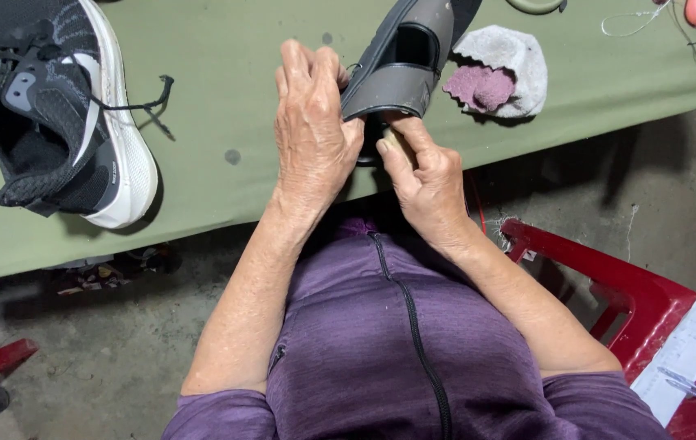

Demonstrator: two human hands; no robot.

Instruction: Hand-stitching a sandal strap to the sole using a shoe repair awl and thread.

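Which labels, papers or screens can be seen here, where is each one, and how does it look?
Printed paper sheet: lower right, on the red plastic chair; white rectangle with faint lines, two blue pens on it.
Small label: on the heel side of the black and white sneaker, upper left; tiny dark patch.
No screens or packages.

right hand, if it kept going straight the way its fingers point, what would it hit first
The right hand points up and a little left, its fingertips already at the heel of the grey shoe that the left hand also grips. So it would meet that shoe first; depth is hard to judge from above.
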